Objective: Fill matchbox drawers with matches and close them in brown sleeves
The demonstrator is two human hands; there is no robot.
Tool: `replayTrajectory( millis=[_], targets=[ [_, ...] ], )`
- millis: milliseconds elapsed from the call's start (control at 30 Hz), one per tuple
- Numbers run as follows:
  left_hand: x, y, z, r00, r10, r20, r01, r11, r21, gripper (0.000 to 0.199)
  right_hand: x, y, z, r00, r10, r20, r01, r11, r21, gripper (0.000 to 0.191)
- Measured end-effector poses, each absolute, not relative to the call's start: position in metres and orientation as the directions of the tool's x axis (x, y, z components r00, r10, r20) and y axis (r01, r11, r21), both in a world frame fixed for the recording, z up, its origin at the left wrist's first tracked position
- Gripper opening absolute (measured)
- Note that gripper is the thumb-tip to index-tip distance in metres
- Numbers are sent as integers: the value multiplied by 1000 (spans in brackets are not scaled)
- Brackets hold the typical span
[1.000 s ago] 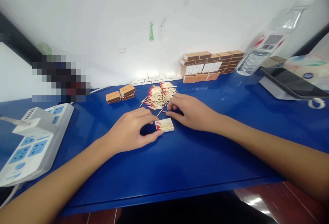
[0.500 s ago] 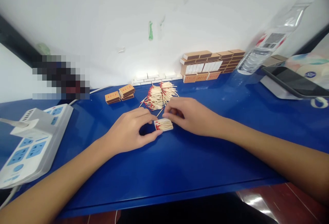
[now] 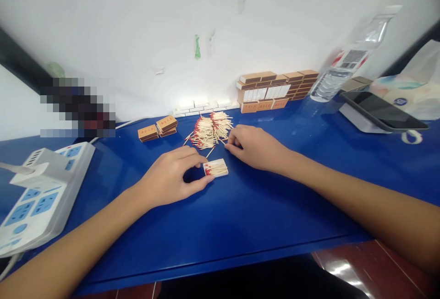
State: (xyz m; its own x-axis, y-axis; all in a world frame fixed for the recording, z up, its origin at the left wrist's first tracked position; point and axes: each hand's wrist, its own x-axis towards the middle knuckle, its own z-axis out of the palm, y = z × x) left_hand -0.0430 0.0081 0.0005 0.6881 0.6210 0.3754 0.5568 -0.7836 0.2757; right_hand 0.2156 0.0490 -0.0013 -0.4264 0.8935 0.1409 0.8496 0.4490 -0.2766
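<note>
My left hand point(image 3: 175, 173) rests on the blue table, its thumb and forefinger closed on the left end of a small white matchbox tray point(image 3: 224, 161). Several red-tipped matches lie in the tray, heads to the left, with a bare strip along its far side. My right hand point(image 3: 257, 147) is pinched at the right front edge of a heap of loose matchsticks point(image 3: 206, 132). One matchstick point(image 3: 223, 141) reaches from the heap to its fingertips. Between heap and tray lies a single stray matchstick point(image 3: 210, 152).
Closed matchboxes point(image 3: 148, 132) sit left of the heap. White trays point(image 3: 206, 106) line the wall, beside stacked matchboxes point(image 3: 264, 105). A water bottle point(image 3: 335, 77), phone point(image 3: 381, 111) and tissue pack point(image 3: 402, 100) stand right; a power strip point(image 3: 51, 198) lies left.
My right hand has moved from beside the tray up and right to the heap's edge, uncovering the tray's far right corner. My left hand keeps its grip on the tray.
</note>
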Motion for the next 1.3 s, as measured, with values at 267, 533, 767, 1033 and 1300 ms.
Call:
replayTrajectory(
  millis=[267, 533, 767, 1033, 1300],
  targets=[
    [-42, 7, 1, 688, 620, 376, 555, -784, 277, 26, 227, 59, -3, -443, 881, 168, 826, 474, -305, 18],
    [-42, 7, 1, 689, 623, 370, 554, -782, 284, 25, 238, 69, 1, -535, 839, 102, 793, 540, -280, 12],
    [-42, 6, 1, 684, 627, 372, 561, -779, 280, 25, 245, 83, -2, -563, 816, 132, 748, 571, -338, 10],
    [-41, 6, 2, 688, 630, 360, 566, -776, 278, 26, 245, 76, 2, -582, 810, 69, 744, 565, -357, 18],
    [-41, 6, 3, 693, 622, 364, 561, -783, 269, 26, 247, 76, 6, -607, 784, 133, 716, 612, -335, 19]
  ],
)
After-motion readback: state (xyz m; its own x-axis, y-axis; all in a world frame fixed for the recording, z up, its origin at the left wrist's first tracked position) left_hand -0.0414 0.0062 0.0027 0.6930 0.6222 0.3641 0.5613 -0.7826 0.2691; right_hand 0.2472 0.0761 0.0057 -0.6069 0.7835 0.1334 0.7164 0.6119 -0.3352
